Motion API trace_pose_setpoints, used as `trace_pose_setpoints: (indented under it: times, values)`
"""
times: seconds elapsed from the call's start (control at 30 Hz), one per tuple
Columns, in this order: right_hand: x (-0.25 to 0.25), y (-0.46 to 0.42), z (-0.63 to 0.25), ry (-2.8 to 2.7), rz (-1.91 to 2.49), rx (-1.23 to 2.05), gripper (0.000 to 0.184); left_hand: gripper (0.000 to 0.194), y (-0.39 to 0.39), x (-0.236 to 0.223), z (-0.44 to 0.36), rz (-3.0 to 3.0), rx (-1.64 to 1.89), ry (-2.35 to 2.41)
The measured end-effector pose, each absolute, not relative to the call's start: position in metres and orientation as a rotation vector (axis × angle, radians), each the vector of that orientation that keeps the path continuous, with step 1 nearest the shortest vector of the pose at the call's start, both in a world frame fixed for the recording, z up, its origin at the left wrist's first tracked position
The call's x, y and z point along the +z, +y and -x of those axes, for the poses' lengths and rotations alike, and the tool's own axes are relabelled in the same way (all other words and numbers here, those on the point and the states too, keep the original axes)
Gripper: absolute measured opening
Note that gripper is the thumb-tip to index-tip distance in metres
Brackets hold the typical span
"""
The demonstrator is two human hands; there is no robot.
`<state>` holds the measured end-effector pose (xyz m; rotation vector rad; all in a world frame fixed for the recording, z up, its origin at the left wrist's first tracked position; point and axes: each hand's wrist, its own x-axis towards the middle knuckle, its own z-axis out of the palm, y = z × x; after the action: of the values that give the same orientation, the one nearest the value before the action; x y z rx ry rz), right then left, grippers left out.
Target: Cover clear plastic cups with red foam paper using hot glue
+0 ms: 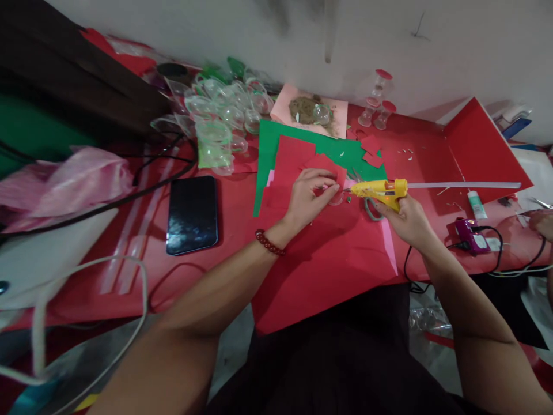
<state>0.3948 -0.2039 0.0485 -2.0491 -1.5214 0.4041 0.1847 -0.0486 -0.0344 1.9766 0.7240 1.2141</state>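
Note:
My left hand [309,196], with a dark red bead bracelet at its wrist, pinches a piece of red paper [340,173] between thumb and fingers. Just below the thumb shows the rim of a clear plastic cup [336,200]; whether the hand grips it too is unclear. My right hand [408,219] is wrapped round the handle of a yellow hot glue gun [375,189]. Its nozzle points left, close to the left fingertips and the rim. A long glue stick [462,185] juts from its back. Scissors [371,210] lie beneath the gun, partly hidden.
Clear plastic cups [228,109] crowd the back left. Sand lies on pink paper [280,106] beside joined cups with red ends [377,98]. A phone [192,214] is at left; a glue tube [476,204] and purple power adapter [473,235] at right. Another person's hand [542,223] shows far right.

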Motion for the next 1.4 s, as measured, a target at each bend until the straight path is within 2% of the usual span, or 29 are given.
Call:
trace_pose_setpoints:
  times: [0.23,0.6,0.93,1.4]
  values:
    - [0.056,-0.204,-0.393,-1.524,2.053,0.447,0.032,0.017,-0.050,-0.032,-0.184,-1.947,1.220,0.703]
    - [0.058,-0.204,-0.396,-1.528,2.062,0.436,0.031,0.028,-0.051,-0.030,-0.185,-1.928,1.214,0.717]
    - [0.063,-0.201,-0.399,-1.534,2.102,0.392,0.027,0.022,-0.051,-0.030,-0.185,-1.929,1.217,0.725]
    - [0.061,-0.196,-0.407,-1.525,2.131,0.413,0.030,0.029,-0.050,-0.033,-0.186,-1.912,1.250,0.728]
